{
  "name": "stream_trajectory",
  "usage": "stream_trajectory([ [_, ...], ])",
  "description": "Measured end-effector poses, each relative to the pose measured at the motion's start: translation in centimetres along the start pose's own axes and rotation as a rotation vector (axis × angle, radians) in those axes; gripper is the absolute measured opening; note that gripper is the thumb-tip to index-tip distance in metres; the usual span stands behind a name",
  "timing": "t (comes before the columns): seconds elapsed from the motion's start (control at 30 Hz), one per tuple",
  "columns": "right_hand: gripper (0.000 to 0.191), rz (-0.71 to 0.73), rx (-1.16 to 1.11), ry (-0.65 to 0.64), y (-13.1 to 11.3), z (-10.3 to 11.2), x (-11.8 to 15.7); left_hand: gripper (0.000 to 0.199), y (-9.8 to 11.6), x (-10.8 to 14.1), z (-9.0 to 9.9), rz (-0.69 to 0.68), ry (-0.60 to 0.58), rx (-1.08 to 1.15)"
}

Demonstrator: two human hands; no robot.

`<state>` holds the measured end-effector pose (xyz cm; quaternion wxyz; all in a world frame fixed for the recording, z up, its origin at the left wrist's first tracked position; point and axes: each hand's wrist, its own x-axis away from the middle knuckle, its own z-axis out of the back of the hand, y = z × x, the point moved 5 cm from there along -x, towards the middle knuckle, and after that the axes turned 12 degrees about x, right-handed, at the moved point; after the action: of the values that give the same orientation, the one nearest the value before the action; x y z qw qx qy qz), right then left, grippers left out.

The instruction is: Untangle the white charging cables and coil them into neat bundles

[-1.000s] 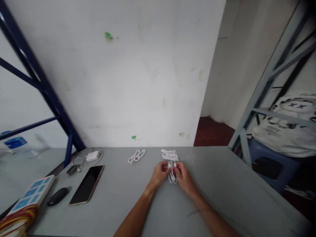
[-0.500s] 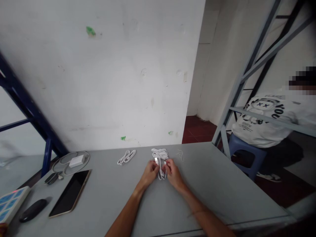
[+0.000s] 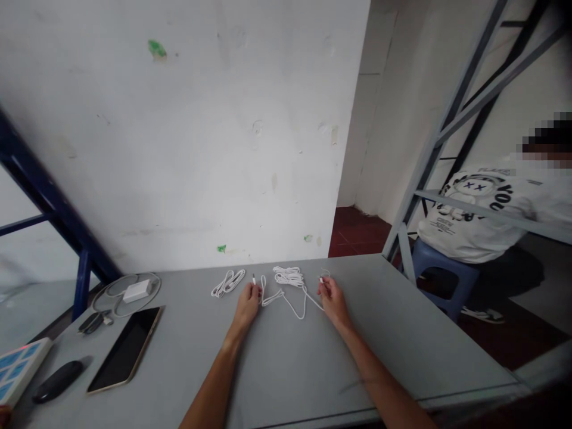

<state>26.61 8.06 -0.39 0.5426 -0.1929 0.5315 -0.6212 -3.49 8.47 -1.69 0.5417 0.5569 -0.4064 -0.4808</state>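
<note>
A white cable (image 3: 289, 276) lies on the grey table (image 3: 277, 363), its bundled part near the back edge and loose strands spreading to both sides. My left hand (image 3: 248, 298) is closed on one end of it, a small plug showing above the fingertips. Farther right, my right hand (image 3: 331, 296) pinches the other end, with a strand running from it to the bundle. A second white cable (image 3: 228, 283), folded into a flat coil, rests left of my left hand without being touched.
On the left are a tablet (image 3: 126, 350), a black mouse (image 3: 58, 381), a white adapter (image 3: 137, 290) with a looped cable, and a black item (image 3: 91, 323). Metal frames stand at both sides. A person (image 3: 482, 208) sits on a blue stool (image 3: 440, 277) at right.
My hands have moved apart, the left one leftward and the right one rightward, each with a cable end. The strands between them have spread out from the bundle.
</note>
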Motion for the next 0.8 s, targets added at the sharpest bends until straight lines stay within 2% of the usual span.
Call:
stream_trajectory([
  [0.1,0.038,0.095,0.302,-0.03,-0.6,0.7,0.3,0.045,0.2,-0.5,1.0,0.019,0.062,-0.09],
  [0.2,0.042,0.137,0.615,-0.191,-1.0,0.2,1.3,0.037,0.3,-0.7,1.6,0.042,0.072,-0.164],
  [0.27,0.044,0.136,0.763,-0.275,-1.2,-0.3,1.9,0.03,0.6,-0.4,1.5,0.024,0.046,-0.234],
  [0.37,0.033,0.136,0.898,-0.325,-1.3,-0.9,2.4,0.027,1.3,0.4,0.8,-0.014,-0.057,-0.497],
  [0.5,0.011,0.172,0.967,-0.328,-1.0,-1.3,2.4,0.035,2.1,1.5,0.1,0.017,-0.217,-0.805],
  [0.63,0.007,0.181,0.95,-0.328,-0.5,-1.4,2.4,0.022,2.3,2.3,-0.8,0.02,-0.33,-0.921],
  [0.73,0.008,0.156,0.918,-0.301,-0.3,-1.5,2.6,0.021,2.1,2.5,-1.4,-0.042,-0.303,-0.919],
  [0.8,0.009,0.138,0.744,-0.253,-0.5,-1.6,2.7,0.018,1.9,2.4,-1.6,-0.082,-0.253,-0.816],
])
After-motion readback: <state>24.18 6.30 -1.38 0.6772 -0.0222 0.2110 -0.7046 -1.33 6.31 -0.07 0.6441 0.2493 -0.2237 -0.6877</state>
